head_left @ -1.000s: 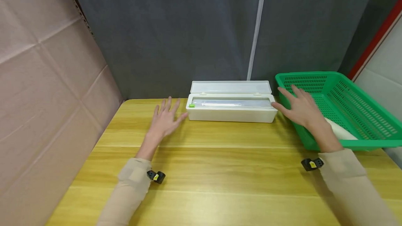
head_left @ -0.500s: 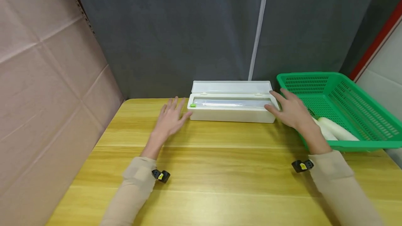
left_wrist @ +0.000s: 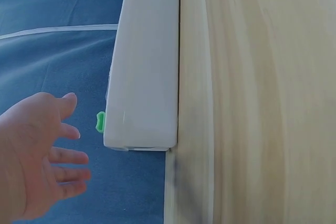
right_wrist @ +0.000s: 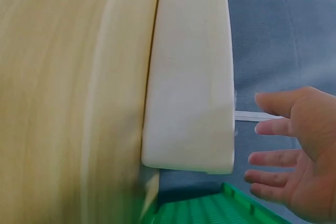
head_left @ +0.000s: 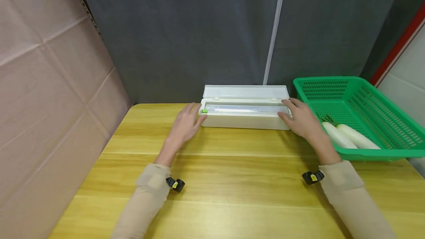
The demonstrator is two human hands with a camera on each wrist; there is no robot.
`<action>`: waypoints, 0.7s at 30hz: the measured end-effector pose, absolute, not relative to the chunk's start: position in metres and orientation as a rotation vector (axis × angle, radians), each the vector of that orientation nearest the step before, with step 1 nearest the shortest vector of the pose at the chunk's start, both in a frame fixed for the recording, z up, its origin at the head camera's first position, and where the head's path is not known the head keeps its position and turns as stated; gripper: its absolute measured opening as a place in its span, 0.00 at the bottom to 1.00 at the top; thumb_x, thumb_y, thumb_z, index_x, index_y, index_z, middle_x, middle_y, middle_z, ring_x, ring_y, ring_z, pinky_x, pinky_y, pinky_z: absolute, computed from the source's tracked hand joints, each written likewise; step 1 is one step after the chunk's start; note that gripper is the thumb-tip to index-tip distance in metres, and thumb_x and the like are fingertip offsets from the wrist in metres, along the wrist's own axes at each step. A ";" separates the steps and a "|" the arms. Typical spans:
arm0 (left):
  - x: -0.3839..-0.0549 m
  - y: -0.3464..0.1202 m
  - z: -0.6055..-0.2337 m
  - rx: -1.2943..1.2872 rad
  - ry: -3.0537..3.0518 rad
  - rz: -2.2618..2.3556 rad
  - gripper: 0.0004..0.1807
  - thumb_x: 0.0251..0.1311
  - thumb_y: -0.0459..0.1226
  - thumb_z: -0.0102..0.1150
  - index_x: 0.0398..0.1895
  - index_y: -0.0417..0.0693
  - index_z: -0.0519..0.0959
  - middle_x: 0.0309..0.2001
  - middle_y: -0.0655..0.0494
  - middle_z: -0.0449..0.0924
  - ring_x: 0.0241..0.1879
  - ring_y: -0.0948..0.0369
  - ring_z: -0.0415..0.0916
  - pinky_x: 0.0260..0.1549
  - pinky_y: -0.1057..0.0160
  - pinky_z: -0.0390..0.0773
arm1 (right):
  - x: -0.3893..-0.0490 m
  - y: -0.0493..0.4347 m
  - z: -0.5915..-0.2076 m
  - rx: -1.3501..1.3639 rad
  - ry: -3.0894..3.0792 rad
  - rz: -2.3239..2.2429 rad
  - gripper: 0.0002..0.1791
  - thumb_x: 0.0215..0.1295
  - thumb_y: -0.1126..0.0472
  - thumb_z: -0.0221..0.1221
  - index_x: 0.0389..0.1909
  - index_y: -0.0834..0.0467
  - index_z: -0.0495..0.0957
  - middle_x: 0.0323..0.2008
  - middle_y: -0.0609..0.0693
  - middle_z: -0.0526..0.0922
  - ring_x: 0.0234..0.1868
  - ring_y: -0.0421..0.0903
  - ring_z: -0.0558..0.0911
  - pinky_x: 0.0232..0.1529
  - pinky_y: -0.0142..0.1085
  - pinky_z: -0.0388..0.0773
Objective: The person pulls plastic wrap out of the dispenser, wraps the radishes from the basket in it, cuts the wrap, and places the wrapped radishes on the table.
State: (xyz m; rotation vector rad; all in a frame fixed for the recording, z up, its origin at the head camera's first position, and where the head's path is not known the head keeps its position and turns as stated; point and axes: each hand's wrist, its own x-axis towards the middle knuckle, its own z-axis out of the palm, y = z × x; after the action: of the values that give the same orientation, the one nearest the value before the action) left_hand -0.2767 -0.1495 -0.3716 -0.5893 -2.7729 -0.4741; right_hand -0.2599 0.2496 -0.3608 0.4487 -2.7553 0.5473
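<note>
A long white box (head_left: 245, 122), which looks like a cling film dispenser, lies at the back of the table in the head view. Its lid (head_left: 245, 92) is tipped back, showing a clear, shiny strip on top. On its left end sits a green slider (head_left: 204, 111). My left hand (head_left: 184, 125) is beside that end, fingers extended; the left wrist view shows this hand (left_wrist: 42, 156) apart from the box. Over the box's right end reaches my right hand (head_left: 303, 121), fingers spread; in the right wrist view that hand (right_wrist: 299, 156) grips nothing.
A green plastic basket (head_left: 382, 153) stands to the right, close to the box. Two white radishes, one left (head_left: 338, 135) and one right (head_left: 358, 137), lie inside it. Behind the wooden table (head_left: 245, 180) hangs a dark grey cloth (head_left: 186, 40).
My right hand has moved left, from over the basket's edge to the box's right end, uncovering the radishes. My left hand has shifted right, toward the box. The box keeps its place.
</note>
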 end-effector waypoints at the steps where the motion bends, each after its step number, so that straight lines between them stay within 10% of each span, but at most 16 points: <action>1: -0.278 -0.148 -0.372 -0.601 -2.758 -0.481 0.31 0.78 0.51 0.44 0.74 0.40 0.64 0.71 0.35 0.63 0.72 0.42 0.58 0.68 0.41 0.59 | -0.260 0.249 -0.362 0.454 -2.754 0.556 0.28 0.75 0.55 0.57 0.68 0.69 0.68 0.66 0.76 0.65 0.64 0.74 0.66 0.63 0.66 0.63; 21: -0.296 -0.130 -0.387 -0.779 -2.553 -0.553 0.17 0.74 0.37 0.55 0.59 0.35 0.78 0.61 0.41 0.77 0.63 0.44 0.70 0.64 0.44 0.67 | -0.270 0.251 -0.389 0.431 -2.611 0.634 0.18 0.73 0.61 0.60 0.57 0.68 0.78 0.57 0.70 0.76 0.60 0.68 0.73 0.61 0.62 0.67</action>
State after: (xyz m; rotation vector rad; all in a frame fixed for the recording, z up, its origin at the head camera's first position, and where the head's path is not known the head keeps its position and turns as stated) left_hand -0.2958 -0.1304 -0.3866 -0.7786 -2.5531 -0.5533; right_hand -0.2704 0.2511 -0.3888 0.4314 -2.6112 0.6339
